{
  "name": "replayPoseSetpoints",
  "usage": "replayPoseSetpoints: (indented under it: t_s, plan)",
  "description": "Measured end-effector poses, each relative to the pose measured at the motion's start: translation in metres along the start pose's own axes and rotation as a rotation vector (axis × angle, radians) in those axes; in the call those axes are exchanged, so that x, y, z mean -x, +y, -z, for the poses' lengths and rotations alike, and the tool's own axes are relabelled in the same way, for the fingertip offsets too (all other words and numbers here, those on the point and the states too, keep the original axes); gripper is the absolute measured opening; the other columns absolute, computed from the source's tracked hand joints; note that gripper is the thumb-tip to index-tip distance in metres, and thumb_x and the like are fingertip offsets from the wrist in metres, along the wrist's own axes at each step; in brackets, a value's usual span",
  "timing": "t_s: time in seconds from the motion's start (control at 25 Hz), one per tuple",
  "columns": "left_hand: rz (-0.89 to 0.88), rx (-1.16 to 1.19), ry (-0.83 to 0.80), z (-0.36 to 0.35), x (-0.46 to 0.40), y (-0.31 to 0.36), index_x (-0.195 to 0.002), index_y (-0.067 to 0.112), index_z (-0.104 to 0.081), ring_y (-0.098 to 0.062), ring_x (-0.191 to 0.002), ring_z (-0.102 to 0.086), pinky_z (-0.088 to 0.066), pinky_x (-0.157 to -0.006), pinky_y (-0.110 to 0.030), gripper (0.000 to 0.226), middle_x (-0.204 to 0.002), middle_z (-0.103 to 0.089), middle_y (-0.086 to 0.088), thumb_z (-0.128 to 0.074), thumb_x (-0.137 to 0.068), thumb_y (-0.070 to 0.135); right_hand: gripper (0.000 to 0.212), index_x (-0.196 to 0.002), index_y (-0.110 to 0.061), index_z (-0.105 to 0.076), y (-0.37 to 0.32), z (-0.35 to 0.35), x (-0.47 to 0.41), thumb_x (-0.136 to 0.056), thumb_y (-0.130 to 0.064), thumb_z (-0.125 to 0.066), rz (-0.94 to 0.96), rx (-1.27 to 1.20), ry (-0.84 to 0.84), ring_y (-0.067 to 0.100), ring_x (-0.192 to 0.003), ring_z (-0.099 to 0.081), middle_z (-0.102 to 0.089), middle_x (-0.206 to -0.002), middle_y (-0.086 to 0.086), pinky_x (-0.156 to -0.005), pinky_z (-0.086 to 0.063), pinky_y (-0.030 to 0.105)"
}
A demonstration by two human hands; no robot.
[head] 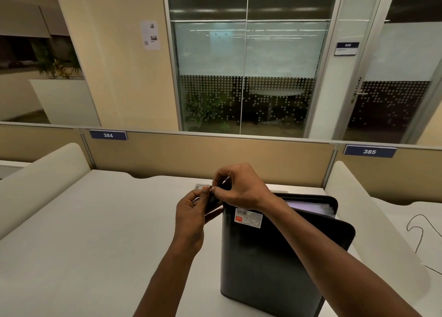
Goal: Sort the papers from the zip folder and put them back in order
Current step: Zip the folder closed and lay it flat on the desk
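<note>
A black zip folder (pixel 270 264) stands on edge on the white desk (pixel 83 233), with a white and red label (pixel 248 217) near its top. It gapes along the top right, where paper edges (pixel 311 206) show inside. My left hand (pixel 191 216) pinches the folder's top left corner by the zip. My right hand (pixel 239 187) pinches the small metal zip pull (pixel 210 187) at that same corner. Both hands touch each other there.
A beige partition (pixel 215 156) with number plates 384 (pixel 108 135) and 385 (pixel 369 151) closes the desk's far side. Rounded white dividers (pixel 40 175) flank the desk. A cable (pixel 418 230) lies on the neighbouring desk at right. A small grey plate (pixel 199 187) sits behind my hands.
</note>
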State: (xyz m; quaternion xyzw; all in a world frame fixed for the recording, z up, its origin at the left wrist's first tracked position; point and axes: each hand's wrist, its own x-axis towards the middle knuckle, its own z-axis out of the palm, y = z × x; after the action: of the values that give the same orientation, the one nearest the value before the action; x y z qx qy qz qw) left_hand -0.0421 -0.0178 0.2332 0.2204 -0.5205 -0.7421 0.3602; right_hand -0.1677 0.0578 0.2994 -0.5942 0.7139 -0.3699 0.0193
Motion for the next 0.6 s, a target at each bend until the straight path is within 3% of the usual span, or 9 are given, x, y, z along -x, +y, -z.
replayPoseSetpoints:
  t_s: [0.28, 0.48, 0.6]
  plan:
    - [-0.053, -0.083, -0.037, 0.002, -0.003, 0.004, -0.104, -0.005, -0.062, -0.029, -0.094, -0.074, -0.062, -0.078, -0.039, 0.027, -0.096, -0.075, -0.018, -0.056, -0.099, 0.020, 0.048, -0.126, -0.028, -0.067, -0.006, -0.002, 0.005, -0.079, -0.018, -0.075, -0.011, -0.008, 0.073, 0.002, -0.072, -0.072, -0.078, -0.085, -0.007, -0.078, -0.060, 0.018]
    - [-0.016, -0.125, -0.043, 0.003, -0.008, 0.005, -0.098, 0.001, -0.061, -0.030, -0.095, -0.074, -0.062, -0.079, -0.043, 0.020, -0.096, -0.074, -0.018, -0.052, -0.101, 0.019, 0.028, -0.107, -0.021, -0.079, -0.007, 0.003, 0.003, -0.079, -0.015, -0.074, -0.085, -0.005, 0.129, 0.004, -0.070, -0.069, -0.075, -0.083, -0.008, -0.074, -0.060, 0.020]
    - [-0.017, -0.127, -0.044, 0.003, -0.009, 0.005, -0.095, 0.005, -0.060, -0.030, -0.094, -0.073, -0.062, -0.078, -0.043, 0.018, -0.095, -0.074, -0.019, -0.051, -0.102, 0.018, 0.020, -0.097, -0.019, -0.082, -0.006, 0.009, 0.005, -0.080, -0.010, -0.074, -0.140, -0.024, 0.129, -0.002, -0.065, -0.065, -0.071, -0.076, -0.012, -0.066, -0.053, 0.010]
